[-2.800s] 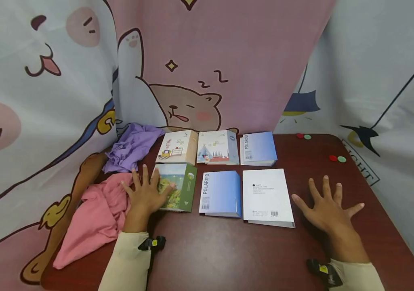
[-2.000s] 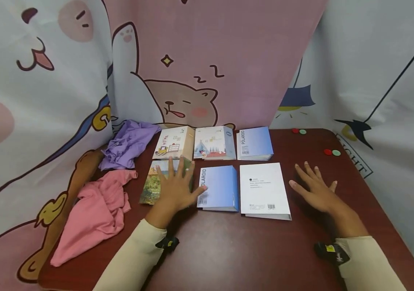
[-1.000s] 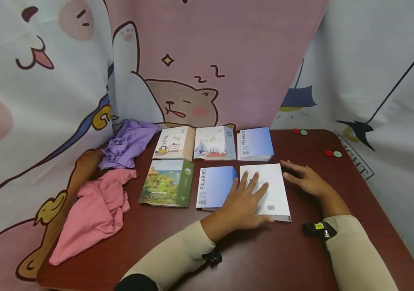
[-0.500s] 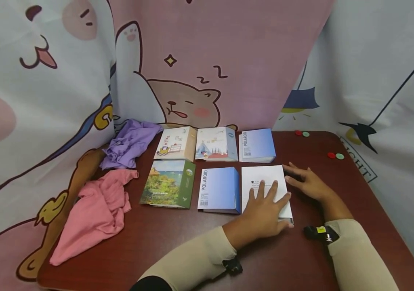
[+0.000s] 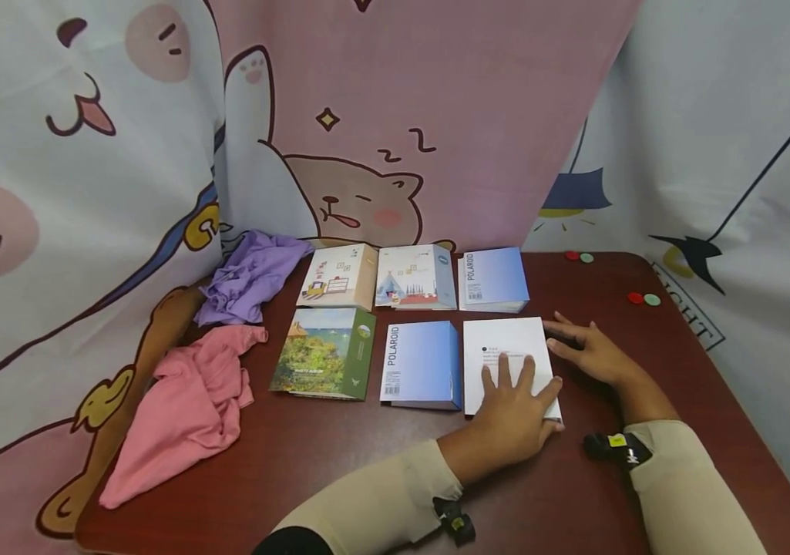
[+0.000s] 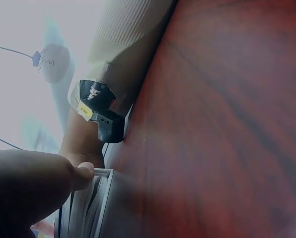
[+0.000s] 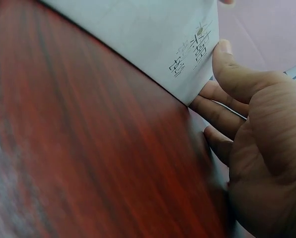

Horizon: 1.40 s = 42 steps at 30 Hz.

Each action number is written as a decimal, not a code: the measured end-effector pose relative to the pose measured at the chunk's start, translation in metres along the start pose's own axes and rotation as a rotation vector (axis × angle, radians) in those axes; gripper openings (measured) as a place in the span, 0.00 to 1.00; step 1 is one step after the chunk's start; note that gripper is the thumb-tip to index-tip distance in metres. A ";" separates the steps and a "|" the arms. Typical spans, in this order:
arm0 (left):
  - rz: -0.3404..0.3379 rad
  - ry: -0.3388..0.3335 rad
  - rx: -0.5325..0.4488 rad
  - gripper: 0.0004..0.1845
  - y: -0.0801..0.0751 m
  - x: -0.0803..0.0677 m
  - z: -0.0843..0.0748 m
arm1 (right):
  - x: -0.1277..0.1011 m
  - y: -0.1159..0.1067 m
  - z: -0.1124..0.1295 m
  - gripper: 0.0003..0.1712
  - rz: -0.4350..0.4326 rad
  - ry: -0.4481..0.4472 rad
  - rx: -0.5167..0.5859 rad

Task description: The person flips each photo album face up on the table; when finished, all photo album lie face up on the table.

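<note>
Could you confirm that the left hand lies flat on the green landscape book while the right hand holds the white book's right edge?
Not quite: the head view shows the left hand flat on the white book, not the green one. The right hand does hold the white book's right edge.

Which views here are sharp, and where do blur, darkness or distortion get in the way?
Head view: evenly lit, sharp, wide-angle bending at the edges; the left hand lies on the white booklet. Left wrist view: dim, the hand a dark out-of-focus mass, backdrop washed out. Right wrist view: the table smeared by blur, the right hand near and soft.
</note>
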State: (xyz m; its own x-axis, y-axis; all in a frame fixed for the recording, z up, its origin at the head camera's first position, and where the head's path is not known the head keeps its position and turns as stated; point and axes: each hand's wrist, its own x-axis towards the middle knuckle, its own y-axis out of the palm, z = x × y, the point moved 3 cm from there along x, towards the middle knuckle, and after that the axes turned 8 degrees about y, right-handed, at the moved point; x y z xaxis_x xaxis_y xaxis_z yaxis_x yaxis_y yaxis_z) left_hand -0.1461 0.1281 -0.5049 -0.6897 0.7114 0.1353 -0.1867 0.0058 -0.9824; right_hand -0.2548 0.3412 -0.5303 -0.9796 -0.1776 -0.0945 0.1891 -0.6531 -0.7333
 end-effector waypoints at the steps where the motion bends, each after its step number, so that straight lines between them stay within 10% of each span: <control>1: 0.001 -0.001 0.000 0.37 0.000 0.000 0.000 | 0.000 0.000 0.000 0.35 0.002 0.004 0.001; 27: -0.178 0.050 -0.156 0.35 -0.010 0.000 0.003 | -0.008 -0.010 0.010 0.27 -0.040 0.006 0.140; 42: -0.380 0.142 -0.670 0.37 -0.027 -0.004 0.018 | -0.020 -0.022 0.026 0.31 0.111 -0.302 0.746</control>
State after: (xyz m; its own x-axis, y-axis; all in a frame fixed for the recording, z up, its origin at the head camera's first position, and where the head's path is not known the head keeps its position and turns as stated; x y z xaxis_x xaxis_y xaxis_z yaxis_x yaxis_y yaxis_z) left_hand -0.1510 0.1122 -0.4770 -0.5583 0.6586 0.5045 0.1012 0.6576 -0.7466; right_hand -0.2378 0.3399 -0.4949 -0.9116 -0.3919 0.1239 0.3847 -0.9197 -0.0784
